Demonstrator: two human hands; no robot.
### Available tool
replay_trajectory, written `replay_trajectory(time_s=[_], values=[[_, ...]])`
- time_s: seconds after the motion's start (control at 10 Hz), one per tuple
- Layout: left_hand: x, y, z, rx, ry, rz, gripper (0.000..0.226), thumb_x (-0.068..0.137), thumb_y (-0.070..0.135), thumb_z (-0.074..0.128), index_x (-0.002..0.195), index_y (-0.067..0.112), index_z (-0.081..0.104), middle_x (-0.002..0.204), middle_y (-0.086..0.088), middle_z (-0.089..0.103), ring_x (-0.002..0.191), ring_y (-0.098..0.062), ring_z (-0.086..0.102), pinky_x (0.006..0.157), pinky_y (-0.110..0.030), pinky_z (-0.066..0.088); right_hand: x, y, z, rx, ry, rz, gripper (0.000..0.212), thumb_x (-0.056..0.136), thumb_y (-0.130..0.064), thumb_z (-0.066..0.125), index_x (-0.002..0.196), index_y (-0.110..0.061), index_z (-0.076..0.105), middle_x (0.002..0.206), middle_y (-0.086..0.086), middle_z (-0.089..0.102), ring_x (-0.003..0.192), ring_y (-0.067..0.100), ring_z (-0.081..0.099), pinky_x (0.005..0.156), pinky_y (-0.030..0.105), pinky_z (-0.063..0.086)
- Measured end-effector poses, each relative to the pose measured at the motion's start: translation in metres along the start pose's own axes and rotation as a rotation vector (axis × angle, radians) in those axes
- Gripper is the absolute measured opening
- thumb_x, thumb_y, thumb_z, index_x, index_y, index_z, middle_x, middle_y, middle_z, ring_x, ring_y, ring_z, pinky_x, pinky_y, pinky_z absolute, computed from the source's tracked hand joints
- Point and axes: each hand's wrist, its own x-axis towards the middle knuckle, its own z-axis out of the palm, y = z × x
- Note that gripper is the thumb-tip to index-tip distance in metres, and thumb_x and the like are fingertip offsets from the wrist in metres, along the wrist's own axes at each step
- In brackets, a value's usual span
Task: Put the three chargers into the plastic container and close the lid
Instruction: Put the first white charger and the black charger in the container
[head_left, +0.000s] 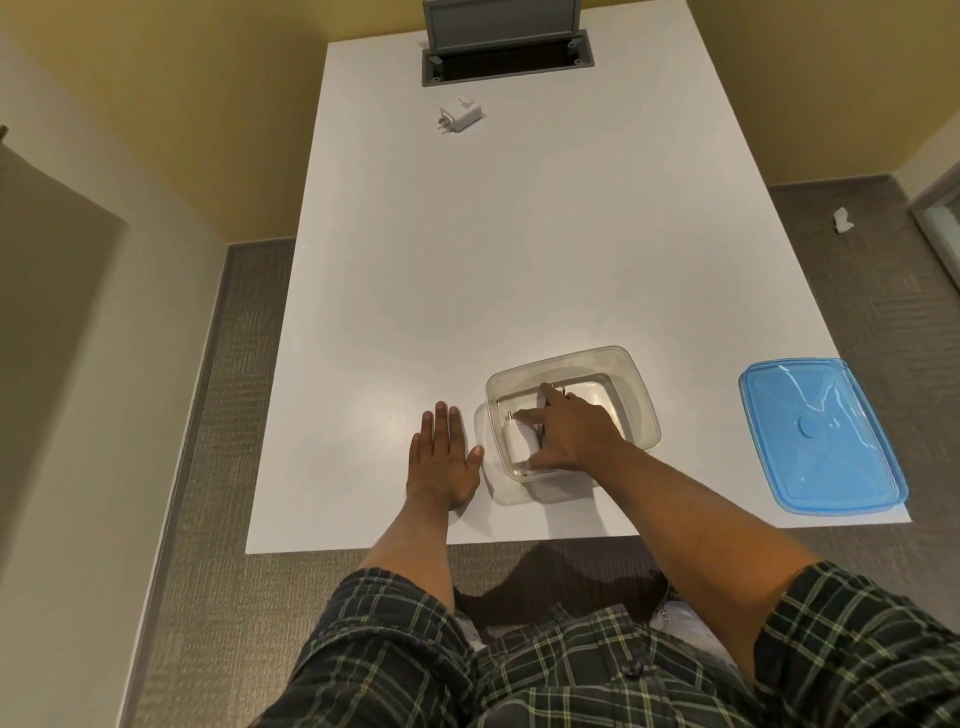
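Observation:
A clear plastic container (631, 371) sits near the table's front edge. My right hand (569, 434) reaches inside it, with thumb and fingers around a white charger (517, 439) at the container's left end. A dark prong of something else shows under my fingers, mostly hidden. My left hand (441, 460) lies flat on the table just left of the container, fingers spread, holding nothing. Another white charger (462, 117) lies far away near the table's back. The blue lid (818, 439) rests on the table at the front right.
A white table (519, 260) stretches ahead. At its far end is a grey cable hatch (506, 54) with its flap raised. Carpet surrounds the table, with a scrap of white paper (842, 219) on the floor to the right.

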Motion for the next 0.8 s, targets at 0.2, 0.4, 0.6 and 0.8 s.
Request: replay_trajectory(time_s=[0.2,0.4,0.6,0.8], values=[[0.001,0.000,0.000,0.004,0.001,0.005,0.072,0.107,0.050,0.013,0.157,0.016,-0.026,0.162,-0.004,-0.038,0.152,-0.024,-0.031,0.127,-0.045,-0.011,-0.001,-0.005,0.006,0.034,0.018,0.057,0.087,0.065,-0.074,0.068,0.144,-0.047,0.043,0.164,0.009,0.021,0.138,0.037,0.041,0.102,0.048,0.049],[0.001,0.000,0.001,0.015,0.022,0.010,0.072,0.107,0.050,0.013,0.157,0.016,-0.025,0.163,-0.005,-0.036,0.153,-0.025,-0.030,0.127,-0.045,-0.011,-0.002,-0.010,0.007,0.033,0.027,0.083,0.087,0.067,-0.075,0.067,0.145,-0.045,0.044,0.162,0.009,0.023,0.134,0.038,0.044,0.099,0.047,0.049],[0.002,0.000,0.000,0.032,0.005,0.002,0.073,0.107,0.050,0.012,0.157,0.015,-0.027,0.162,-0.005,-0.038,0.152,-0.025,-0.031,0.127,-0.046,-0.010,0.000,-0.011,-0.006,-0.080,-0.028,0.080,0.092,0.062,-0.080,0.067,0.145,-0.050,0.041,0.152,0.010,0.038,0.130,0.038,0.050,0.097,0.045,0.051],[-0.001,-0.001,0.001,0.030,0.058,0.009,0.073,0.106,0.050,0.013,0.158,0.016,-0.025,0.163,-0.004,-0.035,0.153,-0.023,-0.028,0.127,-0.042,-0.011,-0.005,-0.008,-0.020,-0.251,0.225,-0.062,0.046,0.073,-0.065,0.052,0.100,-0.033,0.073,0.090,-0.002,0.068,0.091,0.028,0.067,0.070,0.034,0.052]])
